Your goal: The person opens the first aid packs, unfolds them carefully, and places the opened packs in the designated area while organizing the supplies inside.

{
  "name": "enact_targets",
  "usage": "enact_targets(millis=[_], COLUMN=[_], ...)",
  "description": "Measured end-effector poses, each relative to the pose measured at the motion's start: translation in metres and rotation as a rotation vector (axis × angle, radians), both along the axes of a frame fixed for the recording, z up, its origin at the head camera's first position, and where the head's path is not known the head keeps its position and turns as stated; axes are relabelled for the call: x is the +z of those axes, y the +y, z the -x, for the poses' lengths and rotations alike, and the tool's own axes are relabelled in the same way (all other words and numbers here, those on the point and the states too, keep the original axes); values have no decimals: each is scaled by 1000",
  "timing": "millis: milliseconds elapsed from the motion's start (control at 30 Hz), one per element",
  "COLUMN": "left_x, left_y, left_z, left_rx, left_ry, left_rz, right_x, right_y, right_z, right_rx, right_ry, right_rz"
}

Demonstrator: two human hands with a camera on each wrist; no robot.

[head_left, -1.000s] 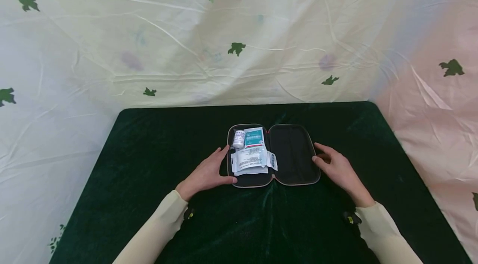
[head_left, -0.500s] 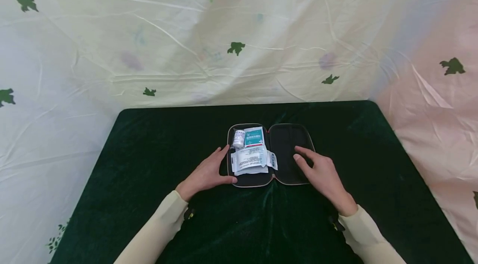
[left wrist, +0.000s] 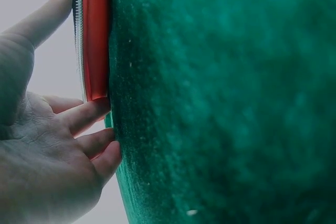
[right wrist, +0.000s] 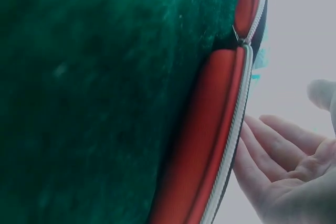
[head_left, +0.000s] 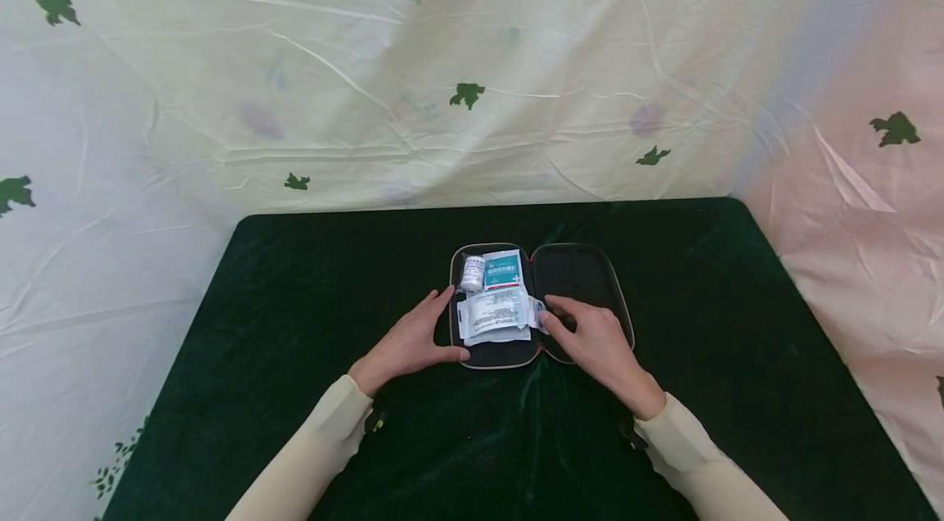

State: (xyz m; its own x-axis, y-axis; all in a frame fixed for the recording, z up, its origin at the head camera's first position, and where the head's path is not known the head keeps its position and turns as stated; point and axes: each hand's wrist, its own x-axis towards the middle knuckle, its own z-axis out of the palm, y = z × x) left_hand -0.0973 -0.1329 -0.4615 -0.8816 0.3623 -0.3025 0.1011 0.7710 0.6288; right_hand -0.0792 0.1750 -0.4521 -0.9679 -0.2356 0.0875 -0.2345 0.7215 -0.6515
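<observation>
A small zip case (head_left: 583, 267) lies unfolded on the table, red outside and black inside. Its left half holds a white bottle (head_left: 473, 273), a teal and white packet (head_left: 502, 269) and white printed sachets (head_left: 496, 310). My left hand (head_left: 409, 341) rests against the left end of the case, thumb on the near rim, fingers extended along the side. Over the case's right half, my right hand (head_left: 597, 341) has its thumb and index fingertips at a small white packet (head_left: 537, 308) sticking out past the hinge. Thumb and fingers stand apart in the right wrist view.
A dark green velvety cloth (head_left: 332, 275) covers the table. Behind it and at the sides hangs a pale sheet (head_left: 354, 120) printed with green leaf and bird shapes. The case's silver zipper (right wrist: 237, 114) runs along its rim.
My right hand has moved left from the case's right edge, across its right half, to the small white packet near the hinge. My left hand has stayed in place.
</observation>
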Motion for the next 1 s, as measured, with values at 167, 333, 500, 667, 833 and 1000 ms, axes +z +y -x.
enact_targets(millis=[167, 333, 500, 667, 833, 1000], left_x=[0, 0, 0, 0, 0, 1], left_y=[0, 1, 1, 0, 1, 0], left_z=[1, 1, 0, 0, 0, 0], left_rx=[-5, -4, 2, 5, 4, 4], left_ry=[1, 4, -1, -5, -6, -8], left_rz=[1, -1, -3, -3, -5, -8], right_x=[-1, -1, -1, -2, -2, -1], right_y=[-7, -11, -14, -15, -8, 6], right_z=[3, 5, 7, 8, 7, 8], right_rx=[4, -2, 5, 13, -6, -34], right_ry=[-18, -40, -38, -28, -54, -70], right_rz=[-23, -32, -61, -70, -17, 13])
